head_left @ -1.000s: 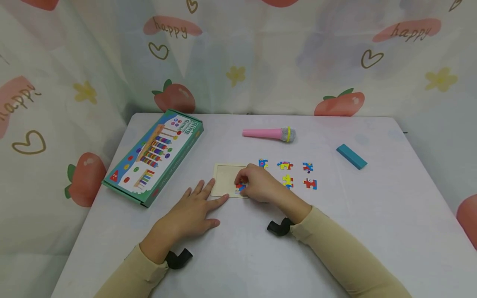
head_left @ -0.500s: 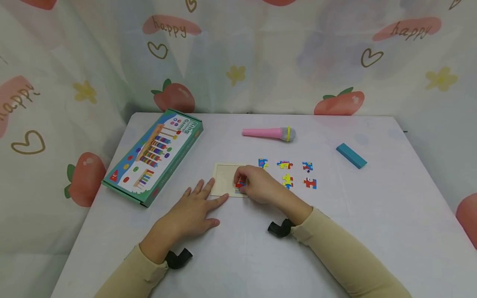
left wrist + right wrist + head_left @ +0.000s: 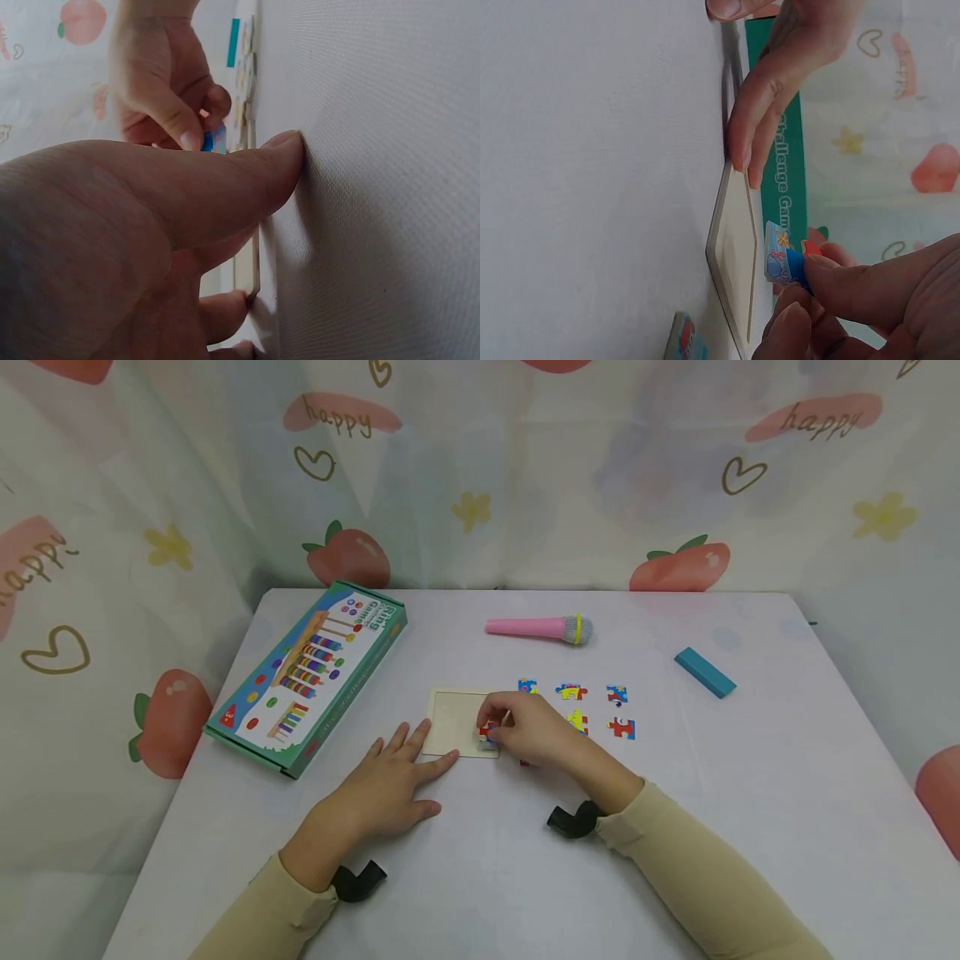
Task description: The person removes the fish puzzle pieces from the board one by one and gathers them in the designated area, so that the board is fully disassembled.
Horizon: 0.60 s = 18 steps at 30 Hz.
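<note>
Between thumb and fingers my right hand pinches a blue and red puzzle piece, which in the right wrist view is held apart from the board. Under it lies a pale wooden puzzle board with a raised rim. My left hand is spread flat, its fingertips touching the board's left and front edges. Several more puzzle pieces lie in rows right of the board, among them a red and blue piece and a yellow and red piece. The right hand partly covers some of them.
A green game box lies slanted at the left of the white table. Toward the back is a pink toy microphone; a teal block lies at the right. Patterned curtain hangs behind.
My right hand has shifted slightly right, with the puzzle piece still pinched. A piece by the front of that hand has come into view. The left hand has stayed in place.
</note>
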Tool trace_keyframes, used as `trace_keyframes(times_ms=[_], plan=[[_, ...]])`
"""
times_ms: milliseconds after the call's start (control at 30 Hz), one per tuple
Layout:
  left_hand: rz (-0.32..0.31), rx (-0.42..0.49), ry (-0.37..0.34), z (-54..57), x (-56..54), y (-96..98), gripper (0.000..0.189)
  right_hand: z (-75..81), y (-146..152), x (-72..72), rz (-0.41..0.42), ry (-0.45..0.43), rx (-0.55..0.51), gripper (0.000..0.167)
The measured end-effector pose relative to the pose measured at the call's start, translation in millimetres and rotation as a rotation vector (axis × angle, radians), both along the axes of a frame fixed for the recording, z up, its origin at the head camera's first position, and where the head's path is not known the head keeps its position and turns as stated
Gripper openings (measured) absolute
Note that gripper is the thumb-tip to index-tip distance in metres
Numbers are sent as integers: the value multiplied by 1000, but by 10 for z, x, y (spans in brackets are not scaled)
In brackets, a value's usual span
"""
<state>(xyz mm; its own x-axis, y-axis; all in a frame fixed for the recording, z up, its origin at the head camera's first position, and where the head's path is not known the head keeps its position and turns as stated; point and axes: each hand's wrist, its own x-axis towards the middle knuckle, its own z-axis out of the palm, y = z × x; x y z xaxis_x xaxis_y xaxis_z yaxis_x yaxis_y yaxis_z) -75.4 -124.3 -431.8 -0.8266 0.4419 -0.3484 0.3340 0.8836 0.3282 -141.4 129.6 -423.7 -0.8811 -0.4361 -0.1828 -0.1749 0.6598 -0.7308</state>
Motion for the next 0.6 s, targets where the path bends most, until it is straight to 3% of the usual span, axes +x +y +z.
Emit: trace_keyframes(times_ms=[600], plan=[[15, 7, -2, -4, 16, 5, 72, 134, 827, 98, -117, -47, 31, 9]])
